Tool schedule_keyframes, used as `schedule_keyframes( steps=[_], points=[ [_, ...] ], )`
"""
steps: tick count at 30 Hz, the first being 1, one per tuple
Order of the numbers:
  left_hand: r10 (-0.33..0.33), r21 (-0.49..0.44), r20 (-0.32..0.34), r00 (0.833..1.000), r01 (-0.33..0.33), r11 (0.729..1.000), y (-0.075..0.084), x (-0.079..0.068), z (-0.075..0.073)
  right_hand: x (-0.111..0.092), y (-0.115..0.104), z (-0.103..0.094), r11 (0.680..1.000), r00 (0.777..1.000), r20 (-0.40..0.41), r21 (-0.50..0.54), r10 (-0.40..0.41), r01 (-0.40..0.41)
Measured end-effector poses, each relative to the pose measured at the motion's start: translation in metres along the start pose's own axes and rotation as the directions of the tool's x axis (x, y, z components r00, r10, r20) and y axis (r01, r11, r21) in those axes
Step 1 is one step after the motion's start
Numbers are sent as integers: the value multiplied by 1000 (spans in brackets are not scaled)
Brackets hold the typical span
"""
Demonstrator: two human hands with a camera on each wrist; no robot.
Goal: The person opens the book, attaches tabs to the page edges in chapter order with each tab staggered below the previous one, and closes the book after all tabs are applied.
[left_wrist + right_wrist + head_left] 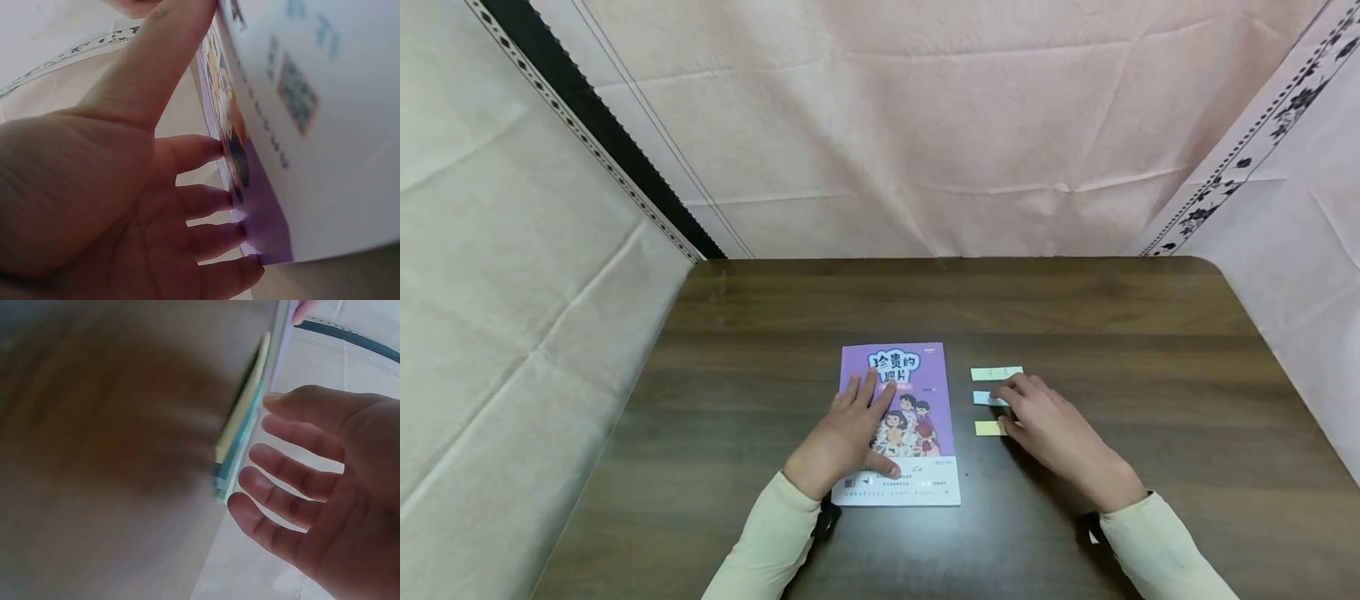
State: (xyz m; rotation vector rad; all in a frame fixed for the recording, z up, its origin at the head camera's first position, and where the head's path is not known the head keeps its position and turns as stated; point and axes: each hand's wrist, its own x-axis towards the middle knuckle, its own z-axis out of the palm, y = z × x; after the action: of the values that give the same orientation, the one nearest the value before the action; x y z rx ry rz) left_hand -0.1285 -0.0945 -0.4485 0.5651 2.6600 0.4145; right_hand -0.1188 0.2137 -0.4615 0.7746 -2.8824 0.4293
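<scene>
A purple and white book [928, 479] lies upright to me on the table, with cartoon figures and Chinese lettering on its cover. My left hand [842, 433] rests on its left half, fingers spread; the left wrist view shows the fingertips against the cover [350, 181]. To the right of the book are three short paper strips, one above another: green [988, 373], blue [982, 398] and yellow [987, 428]. Over their right ends is my right hand [1056, 433], fingers loosely bent and nothing seen between them. Whether a fingertip touches the blue strip, I cannot tell.
The dark wooden table [775, 375] has rounded far corners. A pale cloth [925, 125] hangs behind it, and more light cloth with dark patterned borders covers both sides [512, 333].
</scene>
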Motion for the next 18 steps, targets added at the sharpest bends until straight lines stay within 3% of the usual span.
schedule_keyframes(
  steps=[8,11,15,18],
  points=[
    [37,2,-6,999,-37,999,2,10,1,0,-23,-5,985,993,5,124,118,-118],
    [47,-12,-18,999,-47,999,3,14,-1,-3,-33,-2,980,986,83,127,145,-155],
    [37,-8,-25,999,-37,999,2,16,-3,-2,-34,2,969,952,222,78,213,-235],
    [22,-12,-18,1000,-22,1000,0,14,-3,0,-29,6,970,936,284,64,209,-236]
  ],
)
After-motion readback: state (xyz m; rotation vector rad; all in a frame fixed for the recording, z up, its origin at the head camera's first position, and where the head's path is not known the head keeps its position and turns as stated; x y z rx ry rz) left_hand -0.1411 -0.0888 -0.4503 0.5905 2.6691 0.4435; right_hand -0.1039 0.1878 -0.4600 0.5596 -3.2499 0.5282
